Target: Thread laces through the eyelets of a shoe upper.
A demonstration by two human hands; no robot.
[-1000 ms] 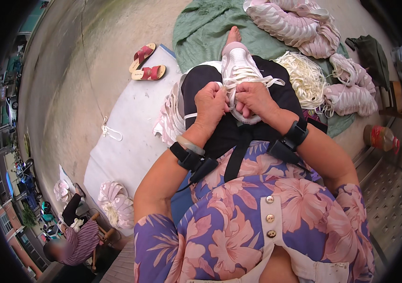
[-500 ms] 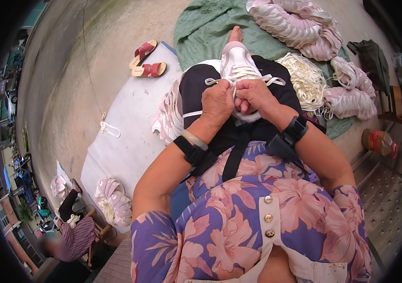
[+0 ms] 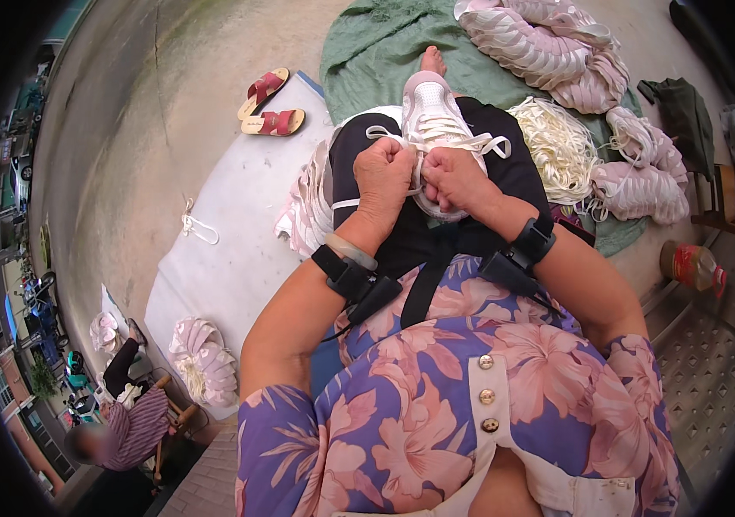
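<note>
A white and pale pink sneaker (image 3: 430,103) rests on my lap between my thighs, its toe pointing away from me. A white shoelace (image 3: 494,145) runs through its eyelets, with loops sticking out at both sides. My left hand (image 3: 384,177) is closed on the lace at the shoe's left side. On the right, my right hand (image 3: 457,177) is also closed, its fingers pinching lace over the upper part of the shoe. The knuckles hide exactly how the lace passes between the fingers. Both hands are close together, just apart.
To the right lies a heap of cream shoelaces (image 3: 554,146) on a green cloth (image 3: 367,52), with rows of nested pink-white shoe uppers (image 3: 548,52) behind. Red sandals (image 3: 273,122) stand at the left. A plastic bottle (image 3: 691,264) is at the right. Another person (image 3: 135,431) sits far left.
Both hands have drawn slightly toward me and to the left, turning a little apart. The sneaker has tilted, its toe shifting left, and the lace loops have moved with the hands.
</note>
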